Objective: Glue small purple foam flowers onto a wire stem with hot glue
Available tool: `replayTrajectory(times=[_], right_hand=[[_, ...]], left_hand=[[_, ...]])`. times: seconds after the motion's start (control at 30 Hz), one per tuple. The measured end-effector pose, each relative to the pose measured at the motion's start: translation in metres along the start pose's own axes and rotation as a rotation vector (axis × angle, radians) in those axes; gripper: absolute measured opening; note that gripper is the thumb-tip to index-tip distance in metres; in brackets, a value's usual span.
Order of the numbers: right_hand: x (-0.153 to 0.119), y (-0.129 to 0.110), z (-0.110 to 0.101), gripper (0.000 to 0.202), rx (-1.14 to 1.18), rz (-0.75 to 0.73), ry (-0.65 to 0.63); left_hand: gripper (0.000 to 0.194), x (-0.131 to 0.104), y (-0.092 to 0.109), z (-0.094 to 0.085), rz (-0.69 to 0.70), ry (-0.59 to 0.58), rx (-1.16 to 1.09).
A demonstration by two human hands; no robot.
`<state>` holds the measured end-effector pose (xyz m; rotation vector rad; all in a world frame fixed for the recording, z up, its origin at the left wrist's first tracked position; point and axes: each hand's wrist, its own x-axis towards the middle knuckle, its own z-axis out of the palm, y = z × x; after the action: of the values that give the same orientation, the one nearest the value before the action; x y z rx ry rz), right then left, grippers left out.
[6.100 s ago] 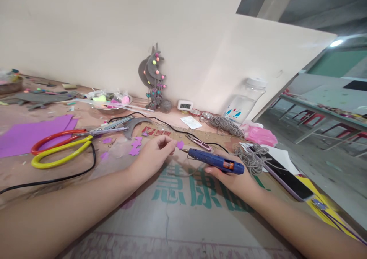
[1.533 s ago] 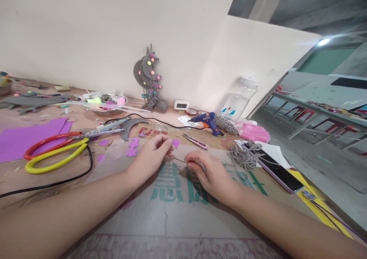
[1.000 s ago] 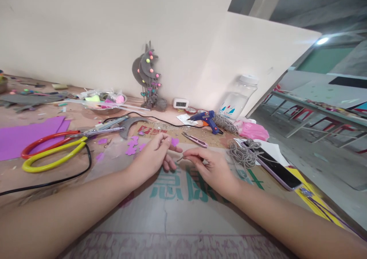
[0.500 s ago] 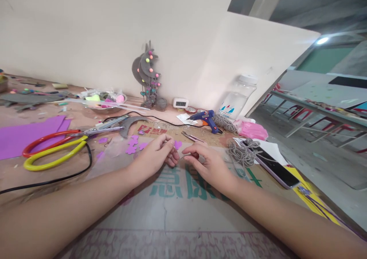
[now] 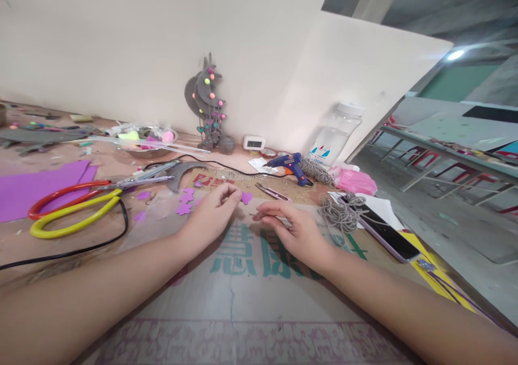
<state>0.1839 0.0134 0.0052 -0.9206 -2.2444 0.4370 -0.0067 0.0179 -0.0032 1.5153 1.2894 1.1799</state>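
My left hand [image 5: 220,206] is closed in a pinch on a small purple heart [image 5: 246,197] that sticks out past its fingertips. To its right, my right hand [image 5: 285,222] has thumb and forefinger pressed together; a thin piece seems to show at the fingertips, too small to make out. The hands are apart, over a printed cardboard sheet [image 5: 243,300]. Several purple cut-out shapes [image 5: 186,200] lie left of my left hand. Small pink-handled snips [image 5: 274,192] rest beyond my right hand.
Large red and yellow scissors [image 5: 75,214] and purple sheets [image 5: 36,190] lie at left. A blue glue gun [image 5: 297,168], bottle [image 5: 334,136], grey cord [image 5: 342,214] and phone [image 5: 388,235] are at right. A decorated grey moon [image 5: 208,103] stands against the wall.
My left hand has turned and its fingers have curled in, with the purple heart now showing more fully. The gap between the hands looks slightly wider.
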Motion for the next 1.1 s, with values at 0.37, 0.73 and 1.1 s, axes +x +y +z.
replayTrajectory(times=[0.37,0.73,1.1], right_hand=[[0.0010,0.0030,-0.0019,0.018,-0.092,-0.110,0.039],[-0.0002,-0.0039,-0.0008,0.012,-0.143,-0.055,0.061],[0.0011,-0.0046,-0.0041,0.010,-0.133,-0.066,0.046]], left_hand=[[0.021,-0.0044,0.0054,-0.0002,0.050,-0.124,0.134],[0.019,-0.0065,0.0075,0.0008,0.029,-0.134,0.148],[0.021,-0.0072,0.0063,0.0010,-0.002,-0.138,0.134]])
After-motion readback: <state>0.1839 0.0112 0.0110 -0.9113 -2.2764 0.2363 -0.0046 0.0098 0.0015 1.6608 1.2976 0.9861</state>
